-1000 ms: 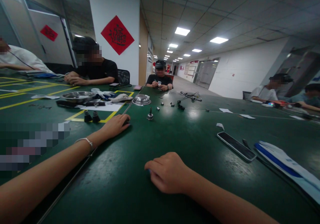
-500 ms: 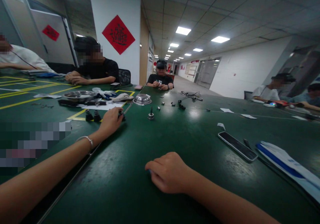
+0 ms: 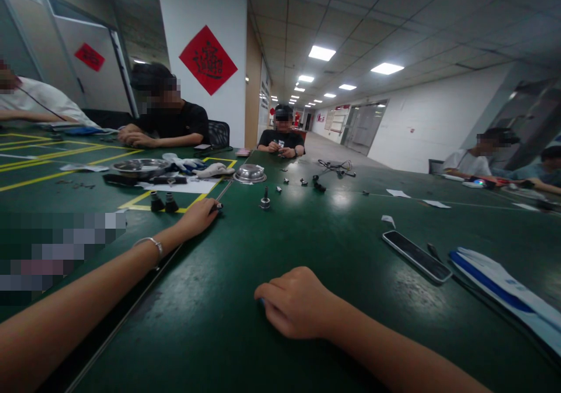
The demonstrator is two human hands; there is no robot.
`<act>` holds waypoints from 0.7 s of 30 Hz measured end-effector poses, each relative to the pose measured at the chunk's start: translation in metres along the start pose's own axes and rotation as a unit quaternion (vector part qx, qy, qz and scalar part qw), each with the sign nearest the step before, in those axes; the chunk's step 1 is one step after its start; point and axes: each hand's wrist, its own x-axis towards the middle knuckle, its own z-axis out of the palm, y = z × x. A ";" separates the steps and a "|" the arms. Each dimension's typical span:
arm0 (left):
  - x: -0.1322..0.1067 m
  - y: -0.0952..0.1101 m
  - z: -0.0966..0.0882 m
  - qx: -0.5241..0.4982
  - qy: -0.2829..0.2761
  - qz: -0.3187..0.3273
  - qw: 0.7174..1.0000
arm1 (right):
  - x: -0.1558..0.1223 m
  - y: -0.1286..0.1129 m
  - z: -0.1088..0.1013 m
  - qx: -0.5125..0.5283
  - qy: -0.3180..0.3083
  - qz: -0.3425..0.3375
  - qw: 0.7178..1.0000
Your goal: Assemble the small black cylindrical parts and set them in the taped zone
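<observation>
My left hand [image 3: 199, 217], with a bracelet on its wrist, reaches out over the green table [image 3: 210, 299]. Its fingers are closed on a small dark part [image 3: 218, 207], mostly hidden by the hand. Two black cone-shaped pieces [image 3: 163, 202] stand just beyond it. To its right a metal part with an upright stem [image 3: 265, 199] sits on the table. Closer to me, my right hand [image 3: 294, 302] rests with curled fingers. A sliver of blue shows at its fingertips, too little to name.
Shiny metal bowls [image 3: 249, 173], white gloves [image 3: 214, 171] and a black cable [image 3: 336, 168] lie farther back. Several small parts are scattered near the middle. On the right are a phone [image 3: 416, 257] and a blue-and-white packet [image 3: 495, 282]. Other people [image 3: 281, 138] sit around the table.
My left hand has dropped a little toward the tabletop, its fingers flatter over the dark part. My right hand has stayed where it was.
</observation>
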 end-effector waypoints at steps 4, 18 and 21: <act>0.001 0.006 -0.004 -0.030 -0.020 0.031 0.999 | 0.000 0.000 -0.001 0.003 -0.010 0.002 1.000; -0.070 0.171 0.009 -0.285 -0.126 0.202 0.928 | 0.002 0.007 -0.002 0.078 0.138 0.161 0.974; -0.078 0.175 0.012 -0.292 -0.090 0.164 0.938 | 0.003 0.007 0.000 0.079 0.150 0.166 0.971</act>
